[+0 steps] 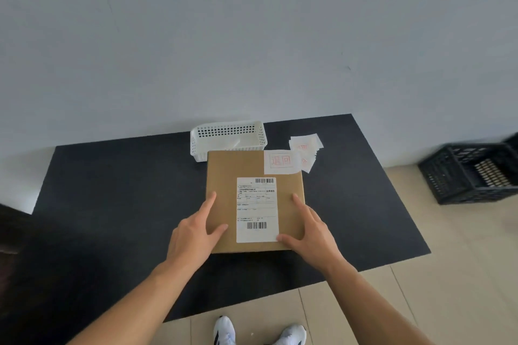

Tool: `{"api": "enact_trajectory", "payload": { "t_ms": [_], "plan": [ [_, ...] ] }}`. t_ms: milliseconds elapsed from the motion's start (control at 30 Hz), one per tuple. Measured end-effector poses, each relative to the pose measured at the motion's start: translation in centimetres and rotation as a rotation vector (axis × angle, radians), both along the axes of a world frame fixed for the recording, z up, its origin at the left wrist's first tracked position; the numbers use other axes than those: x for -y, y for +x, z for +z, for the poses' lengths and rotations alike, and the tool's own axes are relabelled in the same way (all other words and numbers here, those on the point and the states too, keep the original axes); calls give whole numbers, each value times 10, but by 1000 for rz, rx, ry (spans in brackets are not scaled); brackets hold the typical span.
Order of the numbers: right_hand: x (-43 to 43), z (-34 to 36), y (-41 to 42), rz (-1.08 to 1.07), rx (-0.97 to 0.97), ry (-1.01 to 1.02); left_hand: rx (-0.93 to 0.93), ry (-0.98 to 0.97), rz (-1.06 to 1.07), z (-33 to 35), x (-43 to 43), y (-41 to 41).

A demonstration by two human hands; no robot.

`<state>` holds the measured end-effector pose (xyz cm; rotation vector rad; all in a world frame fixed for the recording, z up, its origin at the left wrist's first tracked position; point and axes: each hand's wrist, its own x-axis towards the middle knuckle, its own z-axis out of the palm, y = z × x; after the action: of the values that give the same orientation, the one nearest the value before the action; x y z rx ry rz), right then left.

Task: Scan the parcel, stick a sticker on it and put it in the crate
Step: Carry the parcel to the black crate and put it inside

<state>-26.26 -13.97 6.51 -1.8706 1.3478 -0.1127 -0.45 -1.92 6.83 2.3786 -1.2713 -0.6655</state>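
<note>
A flat brown cardboard parcel (224, 176) is at the middle of the black table (112, 190). It carries a white shipping label (257, 210) with barcodes and a white sticker (281, 161) with red characters at its far right corner. My left hand (193, 235) grips the parcel's near left edge, thumb on top. My right hand (311, 230) grips its near right edge, thumb by the label. A black crate (473, 171) stands on the floor at the right.
A white perforated basket (228, 138) sits behind the parcel by the wall. Loose white stickers (307, 145) lie to its right. Pale floor tiles and my white shoes show below the table's front edge.
</note>
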Motion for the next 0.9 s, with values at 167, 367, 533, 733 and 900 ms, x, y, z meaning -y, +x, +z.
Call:
{"api": "enact_trajectory", "payload": {
  "t_ms": [167, 367, 533, 733, 900],
  "plan": [
    [18, 30, -39, -88, 29, -91, 47, -84, -84, 39, 42, -27],
    [46, 74, -123, -242, 15, -220, 76, -187, -217, 84, 106, -104],
    [58, 105, -218, -384, -33, -328, 54, -284, -379, 110, 156, -191],
    [41, 128, -331, -591, -53, -426, 18, -388, -576, 132, 200, -306],
    [11, 145, -417, -767, -82, -488, -23, -409, -737, 146, 219, -402]
  ]
}}
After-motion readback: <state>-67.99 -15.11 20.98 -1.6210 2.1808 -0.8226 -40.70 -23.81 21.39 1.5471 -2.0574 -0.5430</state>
